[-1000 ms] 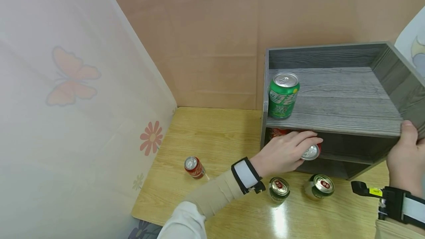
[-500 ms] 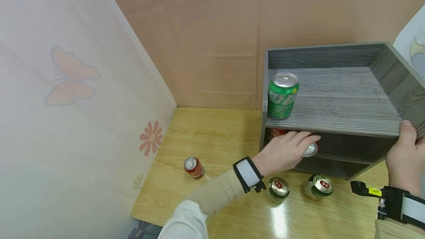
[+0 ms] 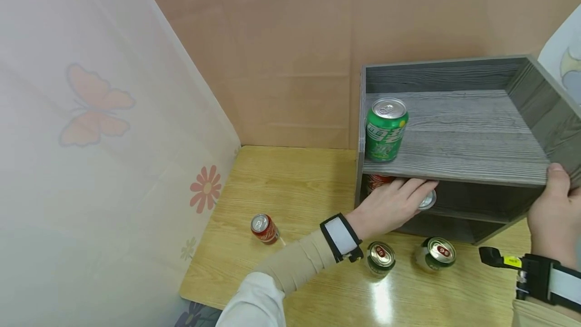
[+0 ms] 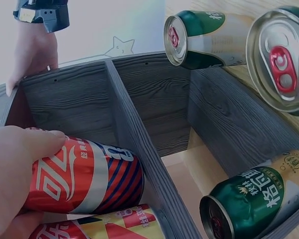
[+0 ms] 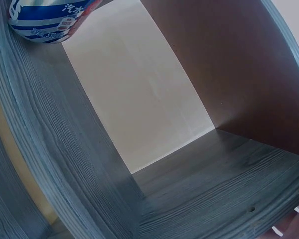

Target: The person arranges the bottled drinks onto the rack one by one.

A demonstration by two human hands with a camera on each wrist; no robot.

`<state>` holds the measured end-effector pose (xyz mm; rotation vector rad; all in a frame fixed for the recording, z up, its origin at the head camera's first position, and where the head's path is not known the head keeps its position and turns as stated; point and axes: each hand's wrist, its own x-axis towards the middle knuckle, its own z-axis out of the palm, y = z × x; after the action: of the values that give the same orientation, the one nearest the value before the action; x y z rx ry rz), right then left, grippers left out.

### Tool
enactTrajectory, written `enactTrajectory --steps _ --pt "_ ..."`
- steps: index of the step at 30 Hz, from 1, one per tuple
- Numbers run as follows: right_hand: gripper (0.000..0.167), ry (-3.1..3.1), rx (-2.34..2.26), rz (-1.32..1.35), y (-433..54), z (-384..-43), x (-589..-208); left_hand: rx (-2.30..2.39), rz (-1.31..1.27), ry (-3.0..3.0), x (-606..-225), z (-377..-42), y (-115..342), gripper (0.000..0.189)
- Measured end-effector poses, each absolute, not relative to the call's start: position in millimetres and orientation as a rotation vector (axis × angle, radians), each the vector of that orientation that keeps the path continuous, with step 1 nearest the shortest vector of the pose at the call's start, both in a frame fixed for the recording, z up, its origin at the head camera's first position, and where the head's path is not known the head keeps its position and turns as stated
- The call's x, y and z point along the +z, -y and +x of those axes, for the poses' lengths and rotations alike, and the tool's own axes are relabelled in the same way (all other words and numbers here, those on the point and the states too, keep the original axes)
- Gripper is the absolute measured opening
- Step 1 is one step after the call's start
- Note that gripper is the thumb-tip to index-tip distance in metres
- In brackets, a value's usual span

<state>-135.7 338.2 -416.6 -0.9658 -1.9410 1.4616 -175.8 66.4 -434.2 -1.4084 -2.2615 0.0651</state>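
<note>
My left hand [image 3: 392,206] grips a red cola can [image 4: 84,177] inside the middle compartment of a grey wooden shelf [image 3: 463,110]. In the left wrist view the thumb lies across the can's red side, and its striped blue and white end points away from the hand. Right alongside it lies a red and yellow can [image 4: 109,224]. The silver end of the held can pokes past my fingertips in the head view. My right hand [image 3: 551,216] holds the shelf's right side panel, thumb on the front edge. Its other fingers are mostly hidden behind the panel.
A green soda can [image 3: 386,132] stands at the left of the top shelf. On the wooden table [image 3: 299,175] are a small red can [image 3: 265,229] and two green-gold cans, one [image 3: 381,258] close to my left wrist. Another green-gold can [image 4: 254,194] lies in the bottom compartment.
My left hand has pushed the cola can slightly deeper into the middle compartment; less of its silver end shows below the board. The right hand keeps its hold on the side panel.
</note>
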Motion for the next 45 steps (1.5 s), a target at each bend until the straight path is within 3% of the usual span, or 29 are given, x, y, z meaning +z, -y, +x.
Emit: enactTrajectory --steps 11,20,36,45 --pt "0.044 1.953 1.423 -0.945 -333.4 -133.4 -412.4 0.101 -1.347 2.259 -434.2 -184.0 -69.1 0.053" --pt "0.044 1.940 1.431 -0.918 -334.4 -133.9 -414.2 0.174 -1.215 2.240 -434.2 -189.0 -73.6 0.031" --pt "0.040 1.919 1.458 -0.935 -339.2 -135.3 -418.0 0.406 -1.009 2.299 -428.9 -193.6 -89.8 0.033" --pt "0.050 1.983 1.391 -0.895 -333.2 -132.4 -414.8 0.448 -1.005 2.256 -428.6 -192.4 -87.2 0.038"
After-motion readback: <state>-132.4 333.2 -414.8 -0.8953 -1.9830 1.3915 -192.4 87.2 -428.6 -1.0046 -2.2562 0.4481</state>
